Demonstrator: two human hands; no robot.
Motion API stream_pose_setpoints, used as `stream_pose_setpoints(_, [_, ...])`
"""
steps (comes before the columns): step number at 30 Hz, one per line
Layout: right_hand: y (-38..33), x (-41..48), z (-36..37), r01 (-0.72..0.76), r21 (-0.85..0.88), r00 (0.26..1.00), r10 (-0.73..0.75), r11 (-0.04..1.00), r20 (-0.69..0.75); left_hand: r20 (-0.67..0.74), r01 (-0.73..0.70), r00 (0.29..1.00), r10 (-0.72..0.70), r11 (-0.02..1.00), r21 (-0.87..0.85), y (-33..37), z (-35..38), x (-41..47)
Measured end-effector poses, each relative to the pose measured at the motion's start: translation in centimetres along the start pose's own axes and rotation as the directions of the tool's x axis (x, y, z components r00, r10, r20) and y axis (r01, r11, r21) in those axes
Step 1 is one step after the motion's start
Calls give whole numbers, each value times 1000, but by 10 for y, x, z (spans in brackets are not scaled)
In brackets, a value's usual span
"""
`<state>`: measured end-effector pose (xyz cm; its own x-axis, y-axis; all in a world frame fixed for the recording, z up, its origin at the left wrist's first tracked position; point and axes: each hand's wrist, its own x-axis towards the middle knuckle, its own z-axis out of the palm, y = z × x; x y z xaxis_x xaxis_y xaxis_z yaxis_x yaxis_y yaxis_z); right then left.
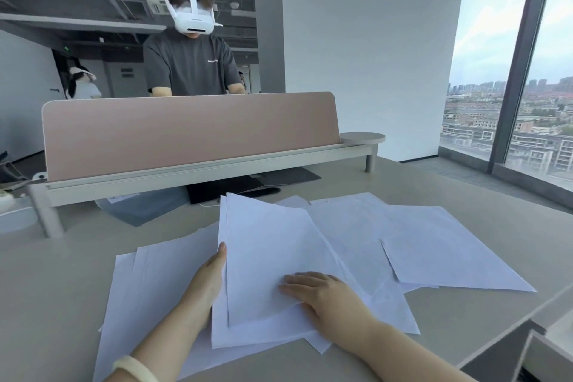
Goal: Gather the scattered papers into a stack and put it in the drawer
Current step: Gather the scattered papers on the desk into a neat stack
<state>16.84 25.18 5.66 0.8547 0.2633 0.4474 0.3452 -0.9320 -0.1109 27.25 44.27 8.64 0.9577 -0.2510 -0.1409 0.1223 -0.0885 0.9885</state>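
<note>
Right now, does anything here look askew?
Yes: the white paper sheets lie at clashing angles across the beige desk, edges unaligned. The left hand grips a few; the right hand rests flat on them.

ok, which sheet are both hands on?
The topmost centre sheet: the left hand grips its left edge and the right hand lies flat on its lower right. The other sheets lie spread around it.

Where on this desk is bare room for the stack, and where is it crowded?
Bare desk lies left of the papers, toward the shelf leg, and right of them, along the desk edge. The middle is crowded: they overlap, left hand and right hand on them.
</note>
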Motion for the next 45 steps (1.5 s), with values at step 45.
stream_pose_setpoints(45, [1, 39, -36, -209, 884, 755, 643, 418, -126, -196, -554, 830, 522, 811, -190, 58, 10, -29])
